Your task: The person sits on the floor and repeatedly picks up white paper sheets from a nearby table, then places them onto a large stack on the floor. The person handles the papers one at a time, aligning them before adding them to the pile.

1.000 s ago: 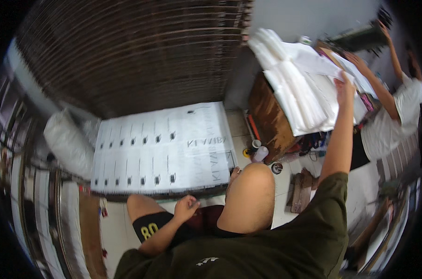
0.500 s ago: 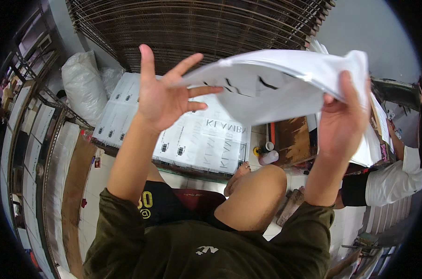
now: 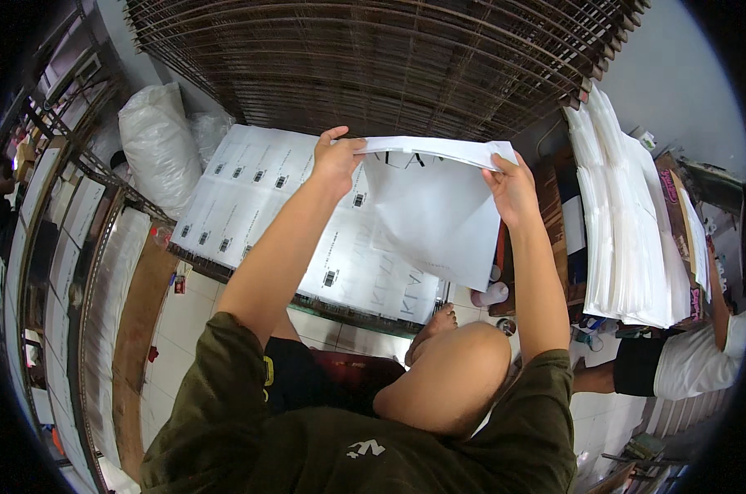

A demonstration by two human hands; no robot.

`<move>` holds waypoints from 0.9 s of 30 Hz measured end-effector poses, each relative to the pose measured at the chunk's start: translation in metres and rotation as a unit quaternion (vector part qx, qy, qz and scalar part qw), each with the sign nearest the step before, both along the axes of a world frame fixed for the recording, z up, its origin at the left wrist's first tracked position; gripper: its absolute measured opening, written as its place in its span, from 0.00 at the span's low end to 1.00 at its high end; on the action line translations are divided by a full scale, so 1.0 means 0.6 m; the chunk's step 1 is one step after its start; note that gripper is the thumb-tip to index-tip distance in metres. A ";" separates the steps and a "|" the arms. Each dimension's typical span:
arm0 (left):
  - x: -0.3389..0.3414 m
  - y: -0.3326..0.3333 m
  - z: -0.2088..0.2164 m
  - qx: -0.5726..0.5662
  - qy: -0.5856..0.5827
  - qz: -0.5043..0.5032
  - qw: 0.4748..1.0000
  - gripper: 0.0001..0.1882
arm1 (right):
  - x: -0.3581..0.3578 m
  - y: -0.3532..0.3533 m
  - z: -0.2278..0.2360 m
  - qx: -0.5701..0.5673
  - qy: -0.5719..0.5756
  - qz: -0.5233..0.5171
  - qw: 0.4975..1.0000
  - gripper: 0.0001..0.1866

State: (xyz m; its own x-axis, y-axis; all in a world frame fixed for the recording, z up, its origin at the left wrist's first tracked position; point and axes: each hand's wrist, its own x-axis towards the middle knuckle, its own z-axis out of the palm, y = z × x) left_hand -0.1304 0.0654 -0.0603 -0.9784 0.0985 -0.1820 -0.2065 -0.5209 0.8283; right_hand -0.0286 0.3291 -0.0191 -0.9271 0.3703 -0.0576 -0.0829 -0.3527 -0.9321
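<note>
A white plastic bag (image 3: 439, 216) with dark lettering hangs over the right part of the table, its folded upper edge stretched between my hands. My left hand (image 3: 335, 165) pinches the left end of that edge. At the other end, my right hand (image 3: 513, 189) grips the corner with thumb and fingers. Beneath lie flat white printed pieces (image 3: 262, 198) with small barcodes and large grey letters, laid side by side over the tabletop. The hanging bag covers some of them at the right.
A dark slatted drying rack (image 3: 373, 74) rises behind the table. Tall stacks of white sheets (image 3: 620, 214) stand at right, near a co-worker in a white shirt (image 3: 702, 366). A bulging translucent sack (image 3: 155, 148) leans at far left. A pale container (image 3: 492, 294) sits beside the table.
The bag has been lowered from in front of me toward the table's far edge. My left hand, formerly spread, now pinches its left end; my right hand has moved left and still holds it.
</note>
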 end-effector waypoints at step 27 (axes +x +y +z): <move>0.144 0.039 -0.638 -0.558 -0.013 -0.120 0.821 0.19 | 0.205 0.074 -0.714 0.035 -0.312 -0.129 0.940 0.21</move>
State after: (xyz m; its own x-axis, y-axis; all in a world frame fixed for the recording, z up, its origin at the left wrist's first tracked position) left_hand -0.0441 0.0890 -0.4428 -0.9498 0.0457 -0.3095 -0.2165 0.6180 0.7558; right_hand 0.0941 0.3738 -0.4476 -0.5990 0.6018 -0.5282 0.4142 -0.3317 -0.8476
